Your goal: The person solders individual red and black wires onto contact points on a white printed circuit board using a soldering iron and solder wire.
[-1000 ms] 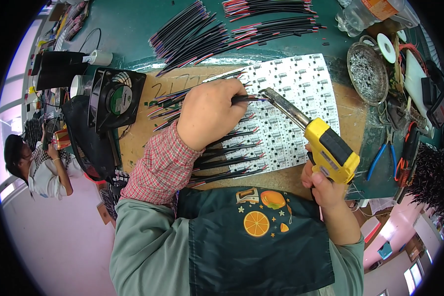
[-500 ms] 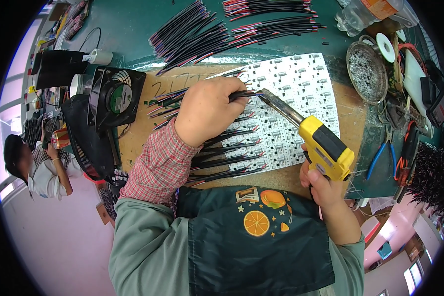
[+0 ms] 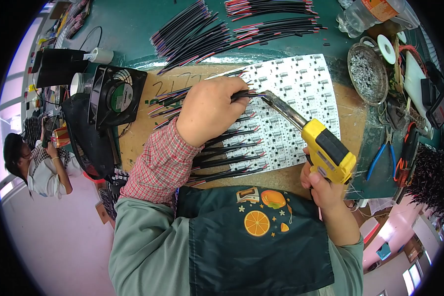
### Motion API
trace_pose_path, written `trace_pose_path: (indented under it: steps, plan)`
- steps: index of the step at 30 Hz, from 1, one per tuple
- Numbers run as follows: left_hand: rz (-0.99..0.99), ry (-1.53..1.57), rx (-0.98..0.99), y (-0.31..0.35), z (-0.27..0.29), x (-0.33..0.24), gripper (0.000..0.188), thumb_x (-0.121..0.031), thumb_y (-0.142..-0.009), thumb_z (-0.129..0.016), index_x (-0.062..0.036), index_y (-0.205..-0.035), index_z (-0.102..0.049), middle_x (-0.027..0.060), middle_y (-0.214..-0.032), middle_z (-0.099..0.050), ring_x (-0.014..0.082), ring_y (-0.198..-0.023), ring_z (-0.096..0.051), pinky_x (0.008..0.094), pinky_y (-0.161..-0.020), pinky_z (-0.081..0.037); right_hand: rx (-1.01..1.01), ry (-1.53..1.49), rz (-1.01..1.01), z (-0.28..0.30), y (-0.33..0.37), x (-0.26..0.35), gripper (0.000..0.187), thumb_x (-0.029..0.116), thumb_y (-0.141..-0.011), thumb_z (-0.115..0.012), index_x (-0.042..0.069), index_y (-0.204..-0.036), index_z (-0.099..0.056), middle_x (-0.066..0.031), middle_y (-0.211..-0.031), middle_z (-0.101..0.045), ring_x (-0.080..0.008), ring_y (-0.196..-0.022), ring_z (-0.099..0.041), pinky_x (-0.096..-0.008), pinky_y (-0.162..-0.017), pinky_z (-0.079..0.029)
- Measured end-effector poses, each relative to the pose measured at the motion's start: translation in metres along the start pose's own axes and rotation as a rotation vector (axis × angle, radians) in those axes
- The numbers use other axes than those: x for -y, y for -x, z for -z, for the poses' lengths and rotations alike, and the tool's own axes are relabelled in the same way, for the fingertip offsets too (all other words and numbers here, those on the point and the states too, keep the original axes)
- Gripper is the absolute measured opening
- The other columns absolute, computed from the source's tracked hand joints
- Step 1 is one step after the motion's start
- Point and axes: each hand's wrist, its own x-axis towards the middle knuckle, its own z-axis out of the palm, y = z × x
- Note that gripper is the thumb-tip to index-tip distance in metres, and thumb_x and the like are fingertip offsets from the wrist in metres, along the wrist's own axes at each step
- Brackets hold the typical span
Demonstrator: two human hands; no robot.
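My left hand (image 3: 209, 106) pinches a black-sheathed cable (image 3: 242, 94) between thumb and fingers, its bared end over a white sheet of small circuit boards (image 3: 301, 98). My right hand (image 3: 323, 187) is wrapped round the grip of a yellow and black soldering gun (image 3: 330, 150). The gun's metal tip points up and left, close beside the cable end; whether they touch I cannot tell. Several black cables (image 3: 227, 161) with red and white wire ends lie in rows along the sheet's left side, partly hidden by my left hand and forearm.
Bundles of black cables (image 3: 185, 32) lie at the back. A black fan (image 3: 116, 97) stands at left. To the right are a round metal dish (image 3: 366, 71), blue-handled pliers (image 3: 379, 160) and a plastic bottle (image 3: 352, 22). Another person (image 3: 49, 167) sits at far left.
The soldering gun has shifted slightly right, its tip a little further from my left fingers. My left hand keeps its pinch on the cable almost in place.
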Motion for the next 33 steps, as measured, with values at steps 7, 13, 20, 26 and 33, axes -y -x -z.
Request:
trace_pose_path:
  steps: [7,13,20,26,33]
  plan:
    - [0.010,0.052,0.023,-0.001,0.002,0.002,0.017,-0.014,-0.081,-0.072,-0.0021,-0.092,-0.069,0.0154,-0.086,-0.068,0.0329,-0.079,-0.066,0.0377,-0.070,-0.051,-0.002,0.000,0.005,0.000,0.001,0.001,0.059,0.026,-0.084,-0.069,-0.006,-0.128,-0.047,-0.0051,-0.071,-0.049,-0.0122,-0.058,-0.047,-0.0256,-0.052,-0.039]
    - [-0.028,0.055,-0.005,-0.001,-0.001,0.004,0.015,-0.017,-0.082,-0.067,-0.0054,-0.090,-0.068,0.0164,-0.081,-0.066,0.0370,-0.076,-0.064,0.0445,-0.067,-0.051,0.020,0.018,-0.015,0.001,0.000,0.002,0.054,0.025,-0.084,-0.069,-0.005,-0.124,-0.048,-0.0053,-0.074,-0.051,-0.0128,-0.059,-0.048,-0.0260,-0.053,-0.040]
    - [-0.055,0.007,-0.031,0.001,-0.003,0.001,0.012,-0.015,-0.079,-0.065,-0.0052,-0.086,-0.068,0.0154,-0.080,-0.066,0.0358,-0.076,-0.064,0.0444,-0.068,-0.052,-0.011,0.058,-0.010,0.001,0.005,-0.005,0.047,0.025,-0.084,-0.070,-0.004,-0.116,-0.051,-0.0055,-0.075,-0.051,-0.0135,-0.061,-0.051,-0.0265,-0.054,-0.042]
    - [-0.059,-0.030,-0.044,0.002,-0.005,-0.001,0.013,-0.010,-0.078,-0.070,-0.0032,-0.089,-0.069,0.0148,-0.081,-0.068,0.0315,-0.074,-0.067,0.0367,-0.066,-0.052,0.009,0.020,-0.016,0.002,0.001,-0.002,0.058,0.027,-0.083,-0.072,-0.004,-0.126,-0.049,-0.0044,-0.073,-0.049,-0.0124,-0.060,-0.047,-0.0260,-0.053,-0.040]
    - [-0.059,-0.054,-0.039,0.002,-0.003,-0.001,0.013,-0.012,-0.078,-0.071,-0.0037,-0.087,-0.069,0.0145,-0.083,-0.068,0.0319,-0.075,-0.066,0.0375,-0.067,-0.052,0.008,-0.143,-0.054,-0.002,0.000,0.008,0.071,0.031,-0.080,-0.075,-0.004,-0.134,-0.045,-0.0028,-0.069,-0.046,-0.0115,-0.057,-0.043,-0.0256,-0.052,-0.038]
